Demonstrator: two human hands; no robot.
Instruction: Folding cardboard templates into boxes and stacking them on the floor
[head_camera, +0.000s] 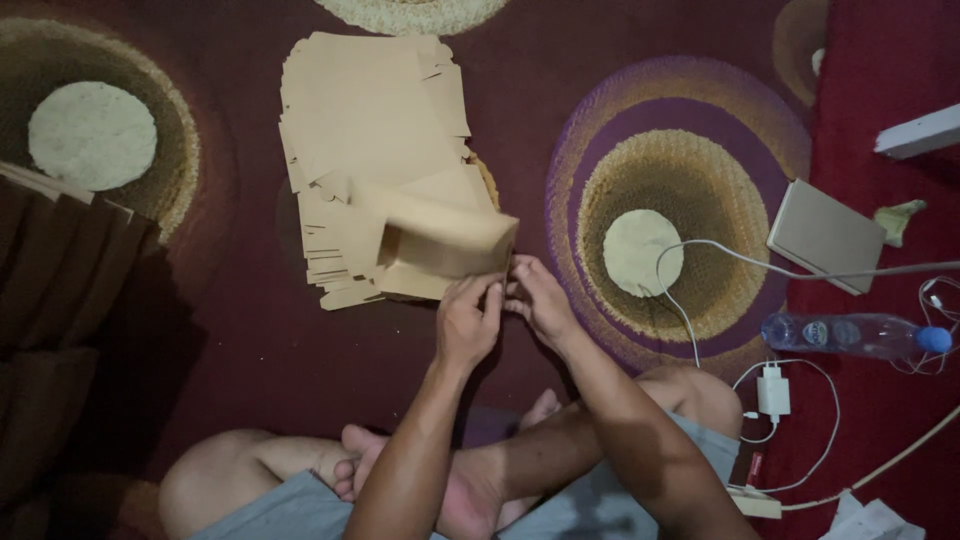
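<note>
A half-folded brown cardboard box (445, 240) is held just above the carpet in front of me. My left hand (468, 320) grips its near edge from below. Close beside it, my right hand (537, 300) pinches the same edge at the box's right corner. Behind the box lies a spread stack of flat brown cardboard cutouts (365, 140) on the carpet. My crossed bare legs (420, 470) sit below my forearms.
A dark red carpet (240, 330) with round ringed patterns covers the floor. To the right are a flat tan tablet-like device (825, 235), a plastic water bottle (850, 333), white cables with a charger (773, 392) and a power strip. Dark folded cardboard (55, 260) stands at left.
</note>
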